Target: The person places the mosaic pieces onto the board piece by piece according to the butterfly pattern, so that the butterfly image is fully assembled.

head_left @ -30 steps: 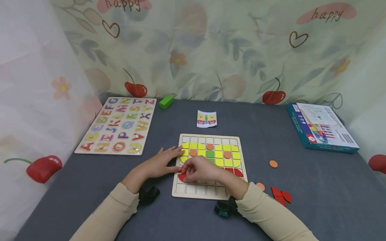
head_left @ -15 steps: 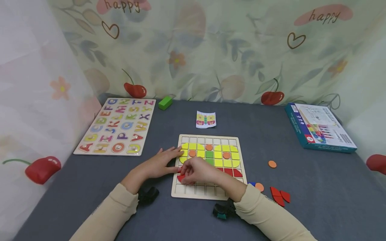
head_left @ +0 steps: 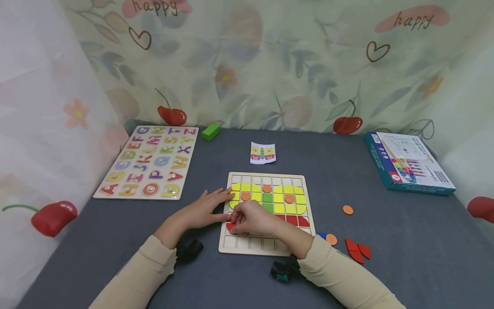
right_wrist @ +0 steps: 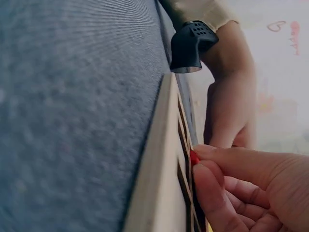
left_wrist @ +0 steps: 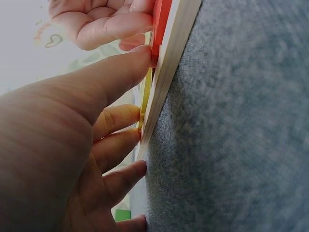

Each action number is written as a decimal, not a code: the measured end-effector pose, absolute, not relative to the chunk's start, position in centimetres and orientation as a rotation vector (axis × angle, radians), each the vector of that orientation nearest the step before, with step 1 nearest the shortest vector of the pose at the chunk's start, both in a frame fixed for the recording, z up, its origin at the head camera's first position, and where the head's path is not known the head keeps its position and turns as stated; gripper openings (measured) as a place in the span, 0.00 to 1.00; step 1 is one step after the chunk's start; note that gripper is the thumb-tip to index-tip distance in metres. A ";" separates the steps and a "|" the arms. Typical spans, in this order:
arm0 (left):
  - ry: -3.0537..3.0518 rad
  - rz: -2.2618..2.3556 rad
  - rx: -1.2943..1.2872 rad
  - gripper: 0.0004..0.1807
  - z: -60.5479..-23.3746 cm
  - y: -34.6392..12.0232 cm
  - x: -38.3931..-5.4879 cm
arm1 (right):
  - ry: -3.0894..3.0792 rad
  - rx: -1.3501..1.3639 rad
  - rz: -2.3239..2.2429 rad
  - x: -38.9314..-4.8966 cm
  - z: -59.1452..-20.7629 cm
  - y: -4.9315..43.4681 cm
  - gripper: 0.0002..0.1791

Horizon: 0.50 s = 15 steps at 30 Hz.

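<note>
A square wooden grid board (head_left: 262,250) lies on the dark table, with yellow, orange, green and red flat pieces in its cells. My right hand (head_left: 256,219) reaches over its lower left part. Thumb and index finger pinch a red curved-edge piece (head_left: 230,226) low over the grid; the right wrist view shows only a sliver of this red piece (right_wrist: 194,157) between the fingertips. My left hand (head_left: 202,209) rests at the board's left edge, fingers spread and mostly straight. In the left wrist view its thumb (left_wrist: 120,67) touches a red piece at the rim.
Right of the board lie several red pieces (head_left: 355,251), orange discs (head_left: 347,210) and a partly hidden blue piece (head_left: 321,235). Behind it is a butterfly pattern card (head_left: 263,153). An alphabet board (head_left: 146,163), a green block (head_left: 210,132) and a box (head_left: 413,165) stand farther out.
The right fingertips have edged slightly left with the red piece. The left hand stays in place, and the head view has shifted a little.
</note>
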<state>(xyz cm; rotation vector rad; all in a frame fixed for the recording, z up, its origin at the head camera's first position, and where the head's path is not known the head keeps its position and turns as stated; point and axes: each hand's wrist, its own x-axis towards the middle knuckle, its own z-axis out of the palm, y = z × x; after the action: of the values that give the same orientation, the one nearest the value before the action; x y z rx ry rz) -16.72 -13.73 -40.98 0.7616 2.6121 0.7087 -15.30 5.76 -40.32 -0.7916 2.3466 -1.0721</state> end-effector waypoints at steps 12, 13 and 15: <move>2.606 0.703 0.736 0.36 -41.0 -13.9 -16.9 | 2.291 -0.820 -1.070 -15.3 -39.9 6.2 0.06; 2.605 0.701 0.734 0.36 -41.0 -13.9 -16.9 | 2.295 -0.813 -1.062 -15.3 -39.9 6.2 0.06; 2.600 0.705 0.739 0.36 -41.1 -13.9 -16.9 | 2.302 -0.802 -1.047 -15.2 -39.9 6.3 0.06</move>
<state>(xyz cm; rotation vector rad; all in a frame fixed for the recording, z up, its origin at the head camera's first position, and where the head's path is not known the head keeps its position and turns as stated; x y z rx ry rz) -16.89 -13.89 -41.06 0.7389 2.5997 0.7053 -15.23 6.30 -39.86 -0.8022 2.3025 -1.0470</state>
